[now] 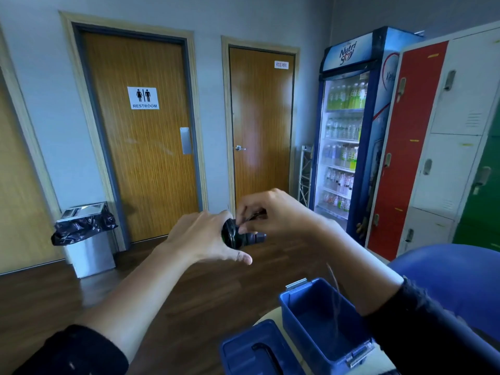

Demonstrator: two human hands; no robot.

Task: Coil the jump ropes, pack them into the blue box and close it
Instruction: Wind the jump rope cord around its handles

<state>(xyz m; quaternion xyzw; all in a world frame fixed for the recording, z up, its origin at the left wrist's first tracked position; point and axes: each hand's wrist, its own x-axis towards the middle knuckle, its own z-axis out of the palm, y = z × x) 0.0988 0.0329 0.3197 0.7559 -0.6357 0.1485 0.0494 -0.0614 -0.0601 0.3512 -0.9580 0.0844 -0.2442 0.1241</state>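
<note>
I hold a black jump rope point(234, 235) raised at chest height in front of me. My left hand point(205, 236) grips its coiled bundle with the fingers wrapped round it. My right hand point(267, 212) pinches a piece of the rope just above the black handle, and a thin blurred strand trails down from that hand toward the box. The blue box point(311, 296) stands open below my right forearm, with nothing visible inside. Its blue lid point(243, 347), with a black handle on it, lies beside it at the bottom edge.
The box sits on a small pale table point(266, 316). A blue chair point(454, 274) is at the right. Ahead are two wooden doors, a lined steel bin point(86, 234), a drinks fridge point(349, 131) and coloured lockers point(438, 136). Dark wooden floor lies between.
</note>
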